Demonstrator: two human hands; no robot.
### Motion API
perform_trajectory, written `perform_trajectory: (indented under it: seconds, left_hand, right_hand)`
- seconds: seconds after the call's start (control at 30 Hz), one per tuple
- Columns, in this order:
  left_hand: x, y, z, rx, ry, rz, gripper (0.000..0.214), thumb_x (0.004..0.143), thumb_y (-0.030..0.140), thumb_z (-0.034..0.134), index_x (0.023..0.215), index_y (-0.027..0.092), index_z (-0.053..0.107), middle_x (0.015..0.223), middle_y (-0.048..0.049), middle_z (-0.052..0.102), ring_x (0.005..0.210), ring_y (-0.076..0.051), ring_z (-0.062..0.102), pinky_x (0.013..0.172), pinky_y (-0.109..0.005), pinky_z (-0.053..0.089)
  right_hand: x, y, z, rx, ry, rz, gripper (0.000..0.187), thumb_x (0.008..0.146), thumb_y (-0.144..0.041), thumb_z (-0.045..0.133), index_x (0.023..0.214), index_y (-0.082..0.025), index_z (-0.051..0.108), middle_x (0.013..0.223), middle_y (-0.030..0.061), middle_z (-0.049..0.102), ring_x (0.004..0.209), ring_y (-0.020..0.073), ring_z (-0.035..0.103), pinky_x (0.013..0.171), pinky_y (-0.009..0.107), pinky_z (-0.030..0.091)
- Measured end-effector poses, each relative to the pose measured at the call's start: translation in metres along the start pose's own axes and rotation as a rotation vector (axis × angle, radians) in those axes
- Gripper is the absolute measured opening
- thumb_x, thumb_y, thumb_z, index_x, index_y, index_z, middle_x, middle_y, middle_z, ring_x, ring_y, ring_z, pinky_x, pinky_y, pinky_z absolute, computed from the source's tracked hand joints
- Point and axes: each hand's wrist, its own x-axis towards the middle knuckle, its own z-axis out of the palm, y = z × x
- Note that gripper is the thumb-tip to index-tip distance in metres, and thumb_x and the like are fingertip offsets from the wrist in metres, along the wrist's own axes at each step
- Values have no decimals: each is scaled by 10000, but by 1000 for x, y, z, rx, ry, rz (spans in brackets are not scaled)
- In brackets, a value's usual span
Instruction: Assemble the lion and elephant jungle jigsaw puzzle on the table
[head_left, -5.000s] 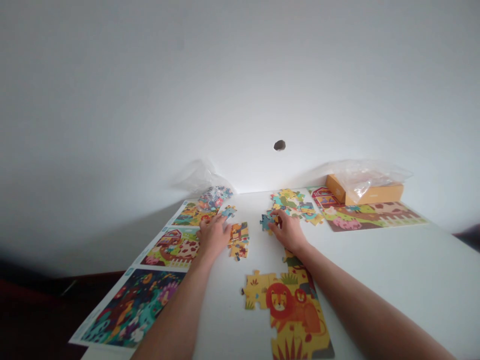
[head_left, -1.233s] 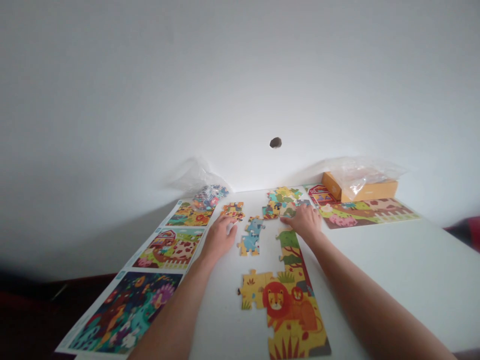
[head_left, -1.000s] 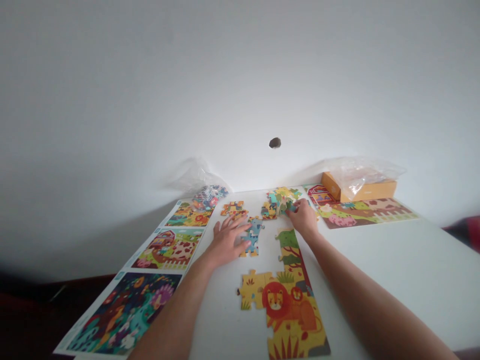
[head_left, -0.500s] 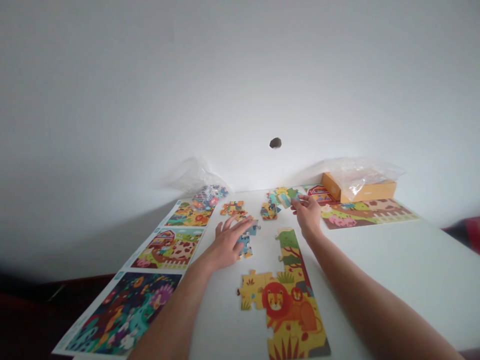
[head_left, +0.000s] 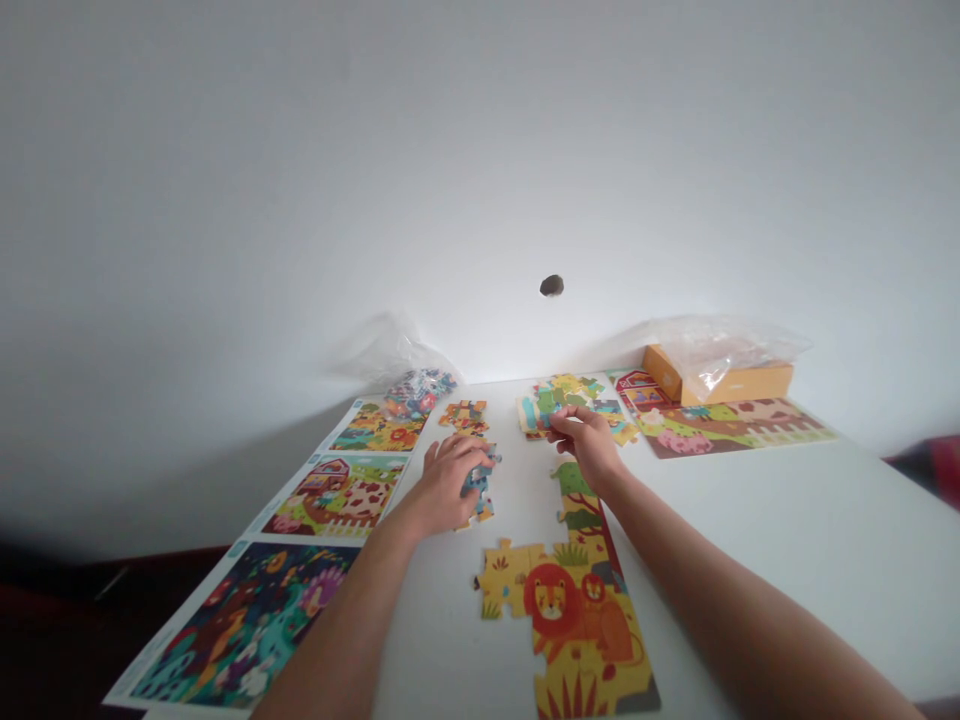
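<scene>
My right hand (head_left: 589,448) pinches a puzzle piece (head_left: 534,408) with light blue and green on it, above the loose pieces at the back of the table. My left hand (head_left: 452,482) rests over joined blue puzzle pieces (head_left: 480,492), its fingers bent but apart, covering part of them. Nearer to me lies the assembled lion section (head_left: 589,630), with a strip of green trees (head_left: 579,490) running up from it along the right side. Orange puzzle pieces (head_left: 465,413) lie just beyond my left hand.
A picture sheet (head_left: 247,620) with several printed scenes lies along the left edge. Behind it sits a clear plastic bag (head_left: 420,385) of pieces. At the back right, an orange box (head_left: 739,382) with plastic on it stands by a farm puzzle (head_left: 739,425). A wall (head_left: 480,180) rises behind.
My right hand has moved left and slightly nearer with the puzzle piece, uncovering loose pieces behind. The left hand's fingers have curled, and the blue pieces under it have shifted slightly left.
</scene>
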Motion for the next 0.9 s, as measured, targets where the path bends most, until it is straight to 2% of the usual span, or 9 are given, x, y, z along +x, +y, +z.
perform_trajectory:
  seconds: [0.1,0.17,0.23,0.3,0.43,0.53,0.7,0.8,0.9]
  left_hand:
    - [-1,-1,0,17,55,1,431,681,47,562,1040,262,665,1263,-27,633,1263,-276,486,1105,-497,323]
    - [1,2,2,-19,151,2,420,759,132,613,1161,255,627,1209,-45,665,1230,-279,511,1103,-492,333]
    - [3,6,5,-80,261,5,561,821,251,657,1359,240,498,1185,-67,677,1223,-278,524,1110,-482,338]
    - [5,9,9,-129,338,16,673,841,310,679,1448,235,398,1203,-81,666,1221,-273,533,1109,-463,353]
    - [7,12,14,-164,392,29,557,872,280,658,1398,250,477,1121,-71,669,1155,-253,576,1069,-425,403]
    - [6,12,13,-181,381,23,540,878,248,640,1398,251,495,1032,-60,663,1083,-244,600,1036,-418,428]
    - [4,15,9,-203,327,43,567,871,231,626,1423,221,498,952,-59,631,994,-237,599,986,-419,453]
    - [3,17,9,-218,283,52,573,861,211,626,1421,213,508,961,-64,635,996,-234,589,975,-411,455]
    - [3,18,10,-221,254,50,584,854,191,626,1425,228,507,965,-57,645,1009,-233,585,991,-415,438]
  right_hand:
    - [-3,-1,2,-53,-88,13,277,647,-357,761,738,-186,563,664,25,698,562,120,568,503,231,379]
    - [-7,-1,6,-81,-154,19,282,655,-364,759,745,-187,558,691,34,713,551,115,553,494,231,368]
    - [-11,-1,9,-108,-212,25,286,670,-377,751,757,-190,553,720,42,727,544,112,543,492,231,362]
    - [-14,0,13,-145,-268,30,285,679,-386,744,768,-195,551,711,35,726,535,112,539,488,231,355]
    - [-16,5,16,-248,-346,28,270,689,-380,738,767,-201,552,643,6,698,516,111,521,487,229,339]
    - [-14,5,13,-318,-314,-46,235,732,-393,700,759,-186,592,661,14,696,531,107,503,513,232,348]
    - [-6,-2,2,-377,-177,-190,239,782,-408,628,743,-172,623,684,37,704,519,110,479,500,240,317]
    - [-1,-4,-6,-437,-89,-254,213,774,-383,612,713,-179,605,578,-1,623,498,113,466,494,243,303]
    - [3,-2,-10,-526,-23,-295,199,763,-374,597,689,-189,596,501,-47,496,473,106,396,484,246,269]
